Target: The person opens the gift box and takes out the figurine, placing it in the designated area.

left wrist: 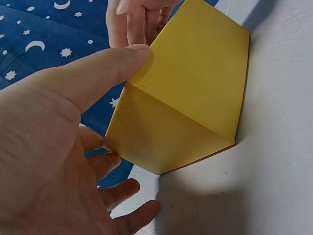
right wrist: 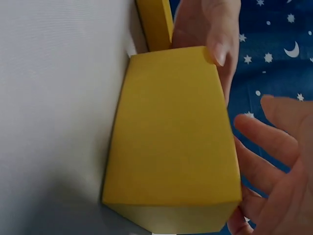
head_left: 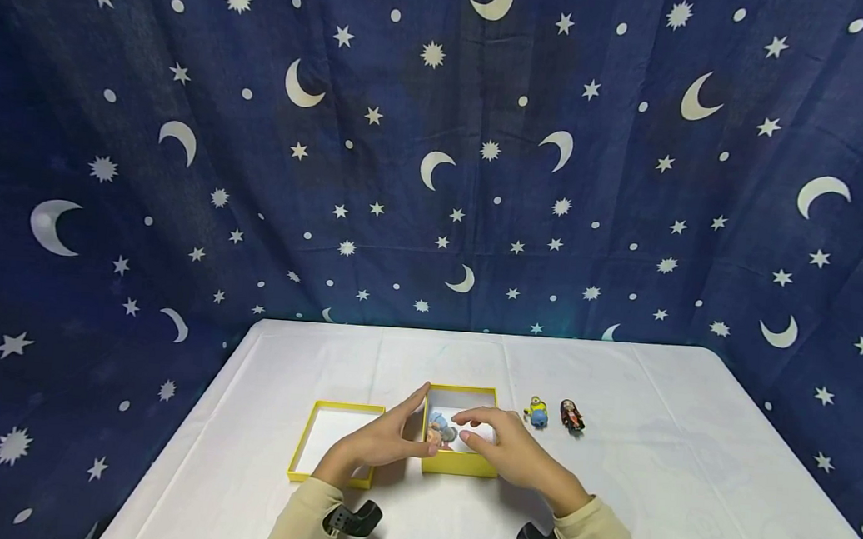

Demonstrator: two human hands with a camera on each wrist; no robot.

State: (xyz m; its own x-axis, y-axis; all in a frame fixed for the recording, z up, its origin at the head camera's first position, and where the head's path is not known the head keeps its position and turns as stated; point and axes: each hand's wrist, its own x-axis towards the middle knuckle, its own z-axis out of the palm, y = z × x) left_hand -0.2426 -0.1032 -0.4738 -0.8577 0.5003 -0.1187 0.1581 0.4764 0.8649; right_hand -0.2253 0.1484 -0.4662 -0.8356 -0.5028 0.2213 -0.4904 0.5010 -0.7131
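A yellow box with a white inside stands on the table with its top uncovered. Small figurines, partly hidden by my hands, lie in its left part. My left hand holds the box by its left side, thumb on the near corner and a finger at the far one. In the left wrist view the thumb presses the upper edge of the yellow wall. Over the right half of the box, my right hand reaches in with loosely bent fingers apart and nothing visible between them.
The yellow-rimmed lid lies inside up on the table, left of the box. To the right are a minion figurine and a dark-haired figurine in dark clothes. A blue star-patterned curtain hangs behind the white table.
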